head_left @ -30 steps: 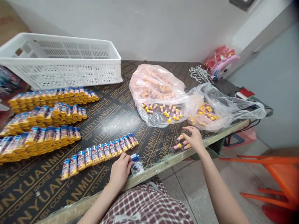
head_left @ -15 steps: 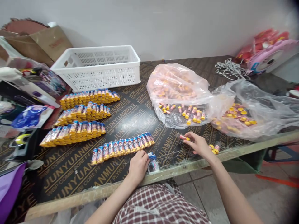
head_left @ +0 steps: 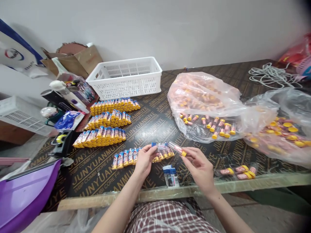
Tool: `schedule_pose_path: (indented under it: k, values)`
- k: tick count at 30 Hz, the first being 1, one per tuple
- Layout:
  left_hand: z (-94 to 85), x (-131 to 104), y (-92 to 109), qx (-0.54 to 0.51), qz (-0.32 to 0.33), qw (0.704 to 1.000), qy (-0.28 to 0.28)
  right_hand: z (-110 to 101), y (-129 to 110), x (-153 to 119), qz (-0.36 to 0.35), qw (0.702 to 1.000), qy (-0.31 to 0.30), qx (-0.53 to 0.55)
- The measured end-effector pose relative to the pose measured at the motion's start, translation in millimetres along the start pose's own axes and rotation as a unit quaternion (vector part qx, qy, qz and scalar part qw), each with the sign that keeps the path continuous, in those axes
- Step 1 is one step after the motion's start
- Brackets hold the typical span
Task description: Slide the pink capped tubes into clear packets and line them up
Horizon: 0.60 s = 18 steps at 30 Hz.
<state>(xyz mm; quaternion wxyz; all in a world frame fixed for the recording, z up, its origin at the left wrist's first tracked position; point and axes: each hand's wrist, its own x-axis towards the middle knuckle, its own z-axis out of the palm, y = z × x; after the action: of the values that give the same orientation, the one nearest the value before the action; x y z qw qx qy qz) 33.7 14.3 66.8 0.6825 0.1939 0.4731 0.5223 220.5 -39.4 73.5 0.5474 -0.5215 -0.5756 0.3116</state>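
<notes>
Between its fingers my left hand (head_left: 145, 159) pinches a clear and blue wrapper sleeve (head_left: 157, 147), held over a row of wrapped tubes (head_left: 125, 158). My right hand (head_left: 198, 163) grips a clear tube with a yellow cap (head_left: 177, 148), its clear end close to the sleeve. Below the hands, a small stack of flat sleeves (head_left: 170, 176) lies near the table edge. Several unwrapped tubes (head_left: 243, 172) rest right of my right hand. Stacked rows of wrapped tubes (head_left: 99, 137) stand at the left.
A white basket (head_left: 126, 82) stands behind the stacked rows. Two plastic bags of tubes (head_left: 204, 94) lie at centre right and far right, with a coiled white cord (head_left: 272, 75) behind. A tape dispenser (head_left: 62, 142) and a purple dustpan-like object (head_left: 31, 191) are at the left.
My left hand has lifted a sleeve from beside the stack. My right hand has brought the tube left, near the sleeve. The view has shifted, and more of the left side shows.
</notes>
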Motion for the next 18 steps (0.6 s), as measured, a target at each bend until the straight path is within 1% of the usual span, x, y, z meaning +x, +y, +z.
schedule_pose_path:
  k: [2, 5, 13, 15, 18]
  values:
    - [-1.8, 2, 1, -0.036, -0.005, 0.999, 0.024, 3, -1, -2, -0.022, 0.999, 0.004, -0.033]
    - [-5.0, 3, -2, -0.049, 0.001, 0.997, 0.051, 6, -2, -4, -0.043, 0.997, 0.012, -0.058]
    - [-9.6, 2, -8, -0.024, 0.026, 0.997, 0.073, 10, 5, -9, -0.066, 0.996, -0.001, -0.068]
    - [-9.3, 1, -9, -0.013, 0.038, 0.996, 0.074, 11, 6, -10, -0.068, 0.995, -0.016, -0.072]
    - [-7.8, 0, -10, 0.015, 0.063, 0.996, 0.058, 14, 7, -12, -0.065, 0.994, -0.065, -0.061]
